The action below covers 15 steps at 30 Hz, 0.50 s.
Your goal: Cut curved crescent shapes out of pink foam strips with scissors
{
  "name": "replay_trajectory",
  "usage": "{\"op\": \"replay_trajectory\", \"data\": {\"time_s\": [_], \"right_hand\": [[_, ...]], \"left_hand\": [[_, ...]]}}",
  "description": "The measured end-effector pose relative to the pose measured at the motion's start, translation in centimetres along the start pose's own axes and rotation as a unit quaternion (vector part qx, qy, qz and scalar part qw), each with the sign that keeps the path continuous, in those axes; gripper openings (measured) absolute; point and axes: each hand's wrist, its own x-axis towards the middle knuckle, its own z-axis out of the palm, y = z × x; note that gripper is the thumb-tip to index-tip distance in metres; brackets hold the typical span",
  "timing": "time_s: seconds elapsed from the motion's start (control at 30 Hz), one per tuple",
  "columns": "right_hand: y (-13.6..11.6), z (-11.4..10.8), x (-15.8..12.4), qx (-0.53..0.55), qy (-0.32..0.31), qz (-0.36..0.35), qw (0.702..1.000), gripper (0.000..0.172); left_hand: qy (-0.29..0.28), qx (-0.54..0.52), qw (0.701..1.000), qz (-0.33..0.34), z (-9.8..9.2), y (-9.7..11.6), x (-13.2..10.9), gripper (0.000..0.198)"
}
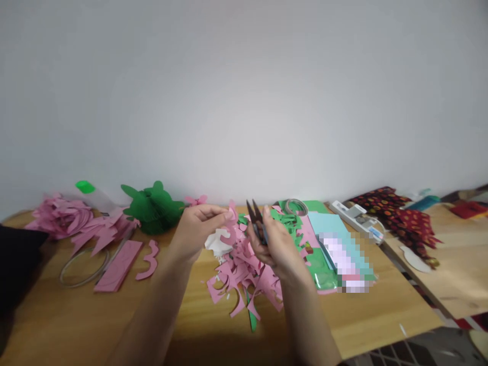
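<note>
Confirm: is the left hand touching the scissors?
Apart. Head view: left hand pinches a pink paper piece, a clear gap from the scissors held in the right hand.

Plain grey-white wall [244, 91] spans the far side. Wooden surface [57, 325] abuts it; a second wooden surface [457, 269] stands right.

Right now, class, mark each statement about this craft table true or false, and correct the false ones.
1. The right hand holds the scissors. True.
2. The left hand holds a green sheet. False: it pinches a pink paper piece.
3. The scissors' blades are closed. False: they stand apart, tips pointing up.
4. A green paper shape sits near the wall, left of both hands. True.
</note>
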Motion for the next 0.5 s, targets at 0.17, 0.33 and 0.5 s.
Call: {"op": "replay_trajectory", "data": {"time_s": [0.17,0.33,0.5], "right_hand": [[-0.4,-0.8,0.6,-0.113,0.066,-0.11,0.985,0.03],[-1.0,-2.0,0.1,-0.181,0.045,-0.111,0.976,0.012],[-1.5,-4.5,-0.1,-0.175,0.078,-0.091,0.977,0.013]], "left_hand": [[0.01,-0.045,0.999,-0.018,1.3,-0.7,-0.1,0.013],[0.012,0.001,1.0,-0.006,2.0,-1.2,0.0,0.015],[-0.034,0.17,0.984,0.041,2.4,-4.4,1.1,0.015]]}}
